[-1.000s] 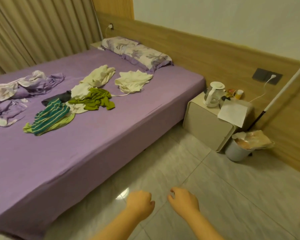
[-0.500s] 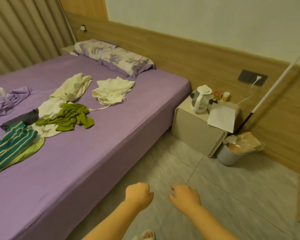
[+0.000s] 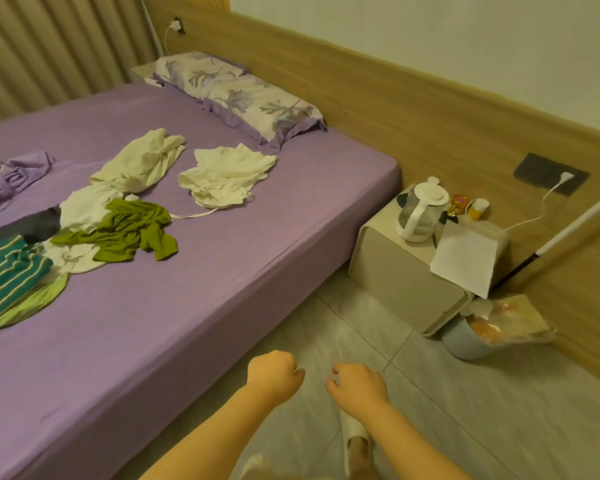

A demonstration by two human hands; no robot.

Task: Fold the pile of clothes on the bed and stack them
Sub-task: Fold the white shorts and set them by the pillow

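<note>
Loose clothes lie spread on the purple bed (image 3: pixel 194 306): an olive green shirt (image 3: pixel 125 230), a teal striped garment (image 3: pixel 7 275) over a lime one (image 3: pixel 32 303), a dark grey piece (image 3: pixel 28 225), and three cream or white garments (image 3: pixel 142 161) (image 3: pixel 226 174) (image 3: pixel 84 206). My left hand (image 3: pixel 274 375) hovers over the floor beside the bed's edge, curled into a fist and holding nothing. Just to its right my right hand (image 3: pixel 359 386) hangs with fingers loosely curled, also holding nothing. Both hands are well short of the clothes.
A floral pillow (image 3: pixel 243 98) lies at the bed's head and crumpled lilac bedding (image 3: pixel 7 174) at the far left. A bedside cabinet (image 3: pixel 406 278) carries a kettle (image 3: pixel 420 213) and paper. A bin (image 3: pixel 471 337) and a leaning pole (image 3: pixel 568 223) stand by the wall.
My view has shifted right and then closer to the bed, so the clothes sit further left in frame. Both hands keep about the same pose over the floor.
</note>
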